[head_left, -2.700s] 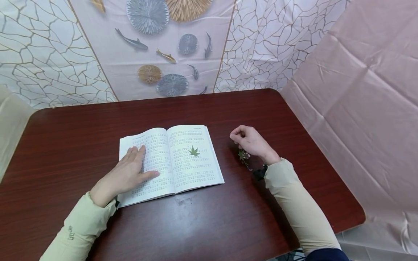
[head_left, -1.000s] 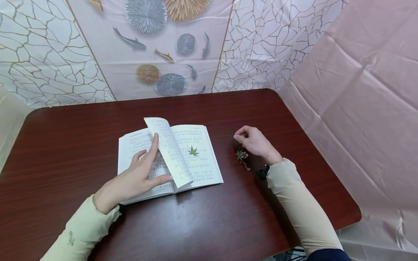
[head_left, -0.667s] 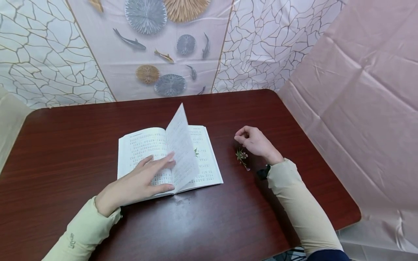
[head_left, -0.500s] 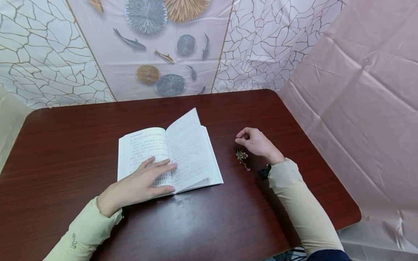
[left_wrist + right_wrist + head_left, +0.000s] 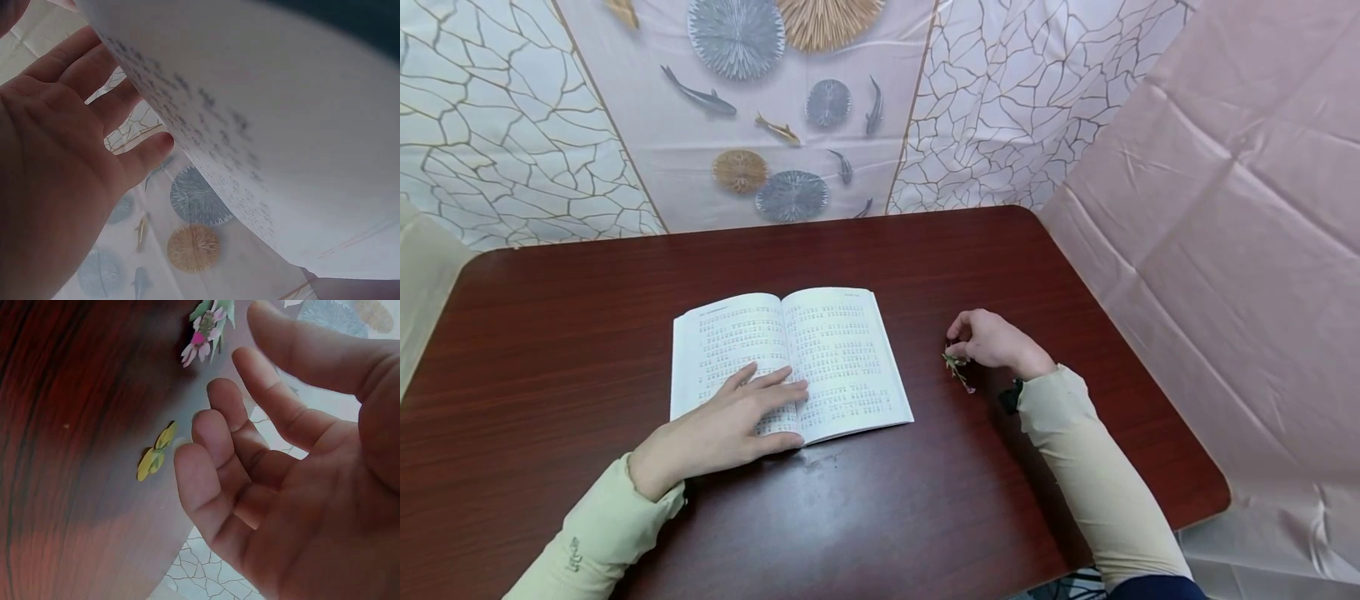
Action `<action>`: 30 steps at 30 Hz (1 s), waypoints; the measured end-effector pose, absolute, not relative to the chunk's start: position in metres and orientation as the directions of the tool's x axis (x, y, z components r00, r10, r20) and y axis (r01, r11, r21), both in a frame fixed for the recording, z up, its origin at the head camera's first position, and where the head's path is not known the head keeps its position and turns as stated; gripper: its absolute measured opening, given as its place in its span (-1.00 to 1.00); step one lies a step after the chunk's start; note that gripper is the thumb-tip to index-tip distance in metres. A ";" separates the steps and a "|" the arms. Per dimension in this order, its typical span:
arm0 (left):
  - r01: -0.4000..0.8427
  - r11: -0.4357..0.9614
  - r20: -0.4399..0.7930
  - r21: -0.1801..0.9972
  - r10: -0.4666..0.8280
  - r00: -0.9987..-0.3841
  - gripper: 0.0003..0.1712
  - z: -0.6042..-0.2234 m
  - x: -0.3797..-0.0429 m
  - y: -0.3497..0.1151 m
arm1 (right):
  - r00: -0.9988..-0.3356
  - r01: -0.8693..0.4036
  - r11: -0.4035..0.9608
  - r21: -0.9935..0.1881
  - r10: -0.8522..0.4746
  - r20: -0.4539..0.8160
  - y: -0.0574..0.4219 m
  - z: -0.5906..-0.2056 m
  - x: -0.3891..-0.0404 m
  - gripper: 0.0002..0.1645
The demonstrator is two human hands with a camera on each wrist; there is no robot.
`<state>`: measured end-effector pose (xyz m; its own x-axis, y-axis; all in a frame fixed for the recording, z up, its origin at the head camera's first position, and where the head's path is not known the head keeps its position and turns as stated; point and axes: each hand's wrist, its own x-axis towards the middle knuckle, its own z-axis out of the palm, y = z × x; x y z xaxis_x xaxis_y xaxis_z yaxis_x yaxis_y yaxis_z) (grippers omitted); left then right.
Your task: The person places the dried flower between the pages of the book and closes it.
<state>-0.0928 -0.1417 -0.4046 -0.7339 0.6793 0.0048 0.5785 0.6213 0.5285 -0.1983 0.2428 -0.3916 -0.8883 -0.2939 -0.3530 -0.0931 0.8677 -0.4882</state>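
An open book (image 5: 835, 358) of printed pages lies flat on the table. My left hand (image 5: 726, 425) rests with spread fingers across its left page and gutter. In the left wrist view the fingers and thumb lie straight along a pale printed page (image 5: 206, 112). The green lobed leaf seen earlier on the right-hand page is hidden under the turned page. To the right of the book, my right hand (image 5: 992, 340) hovers just over a small sprig of pink flowers (image 5: 201, 337). Its fingers are loosely bent and apart, with nothing between them in the right wrist view.
A small yellow-green leaf cluster (image 5: 155, 453) lies on the dark wooden table (image 5: 865, 517) below the right fingertips. A patterned cloth (image 5: 647, 142) hangs behind the table, and pink cloth (image 5: 1247, 250) borders its right side.
A page has swung from left to right and now lies flat, covering the green leaf. The left hand moved right with it. The right hand came down and nearer to the flower sprig.
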 end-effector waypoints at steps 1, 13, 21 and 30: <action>0.582 0.620 0.008 0.527 0.681 -0.732 -0.25 -0.405 -0.093 -0.142 | -0.889 -0.094 0.870 -0.484 -0.292 -0.352 0.243 -0.392 -0.198 -0.72; 0.583 0.624 0.004 0.521 0.681 -0.732 -0.27 -0.405 -0.091 -0.141 | -0.900 -0.093 0.875 -0.475 -0.278 -0.337 0.249 -0.402 -0.202 -0.67; 0.584 0.619 0.010 0.524 0.682 -0.731 -0.26 -0.406 -0.091 -0.141 | -0.903 -0.106 0.870 -0.481 -0.287 -0.319 0.251 -0.403 -0.203 -0.73; 0.586 0.621 0.005 0.521 0.683 -0.730 -0.26 -0.406 -0.092 -0.141 | -0.905 -0.092 0.862 -0.498 -0.281 -0.319 0.250 -0.403 -0.203 -0.77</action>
